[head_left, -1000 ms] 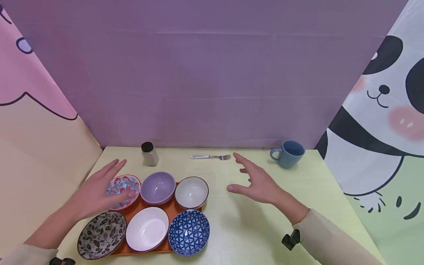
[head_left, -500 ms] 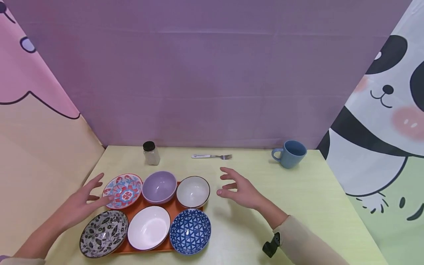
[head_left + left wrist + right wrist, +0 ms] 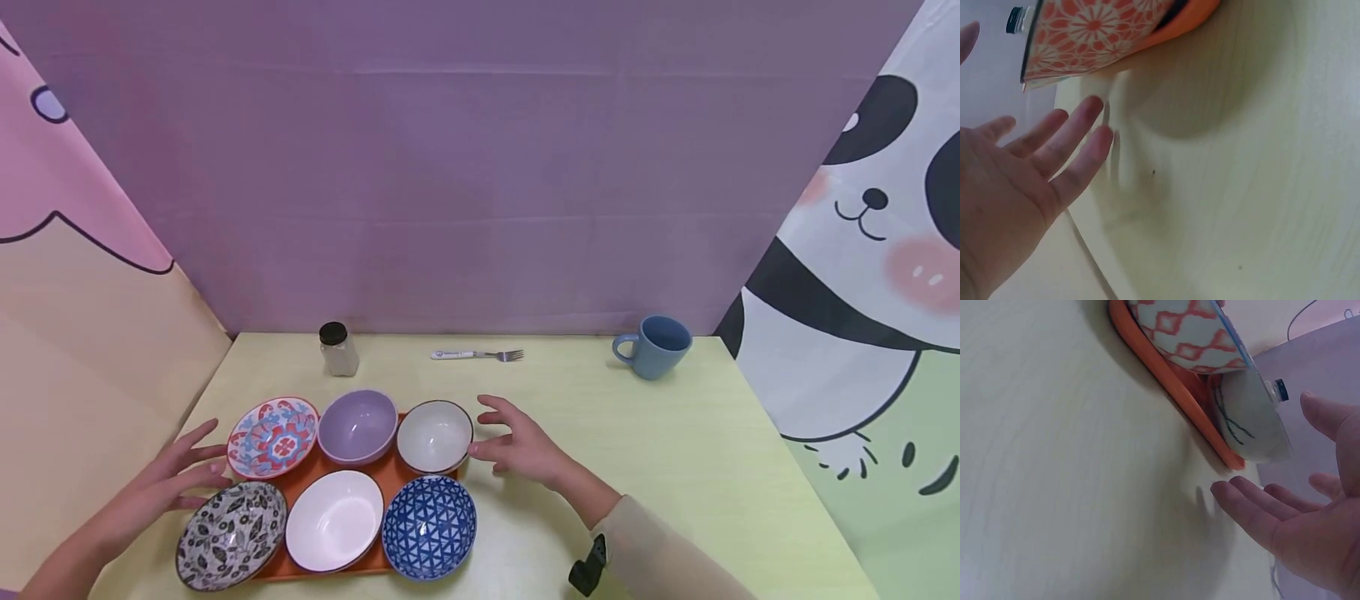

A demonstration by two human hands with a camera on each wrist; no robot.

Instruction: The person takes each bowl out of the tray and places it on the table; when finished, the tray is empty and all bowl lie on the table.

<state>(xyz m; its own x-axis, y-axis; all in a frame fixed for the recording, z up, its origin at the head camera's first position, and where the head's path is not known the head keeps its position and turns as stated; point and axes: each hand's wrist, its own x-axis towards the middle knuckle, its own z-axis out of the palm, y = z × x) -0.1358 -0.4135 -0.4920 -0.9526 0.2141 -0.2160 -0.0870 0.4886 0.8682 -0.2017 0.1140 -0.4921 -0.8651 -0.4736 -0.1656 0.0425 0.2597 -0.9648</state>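
Note:
An orange tray (image 3: pixel 390 473) carries two rows of bowls. At the back are a red-and-blue patterned bowl (image 3: pixel 273 437), a purple bowl (image 3: pixel 357 427) and a dark-rimmed white bowl (image 3: pixel 435 436). The front row has a black-and-white leaf bowl (image 3: pixel 232 536), a plain white bowl (image 3: pixel 334 521) and a blue triangle-patterned bowl (image 3: pixel 429 527). My left hand (image 3: pixel 165 482), fingers spread, hovers by the tray's left side. On the right, my right hand (image 3: pixel 521 443) is spread beside the dark-rimmed bowl. Both wrist views show the hands empty, apart from the bowls and tray rim (image 3: pixel 1179 394).
Behind the tray stands a black-lidded shaker jar (image 3: pixel 340 350). A fork (image 3: pixel 480 356) lies near the table's back edge, and a blue mug (image 3: pixel 654 348) stands at the back right. A purple cloth (image 3: pixel 480 167) rises behind the pale table (image 3: pixel 637 467).
My left hand has moved left and down, off from above the red-and-blue bowl. My right hand has come left and lower, toward the dark-rimmed bowl. The bowls stay put.

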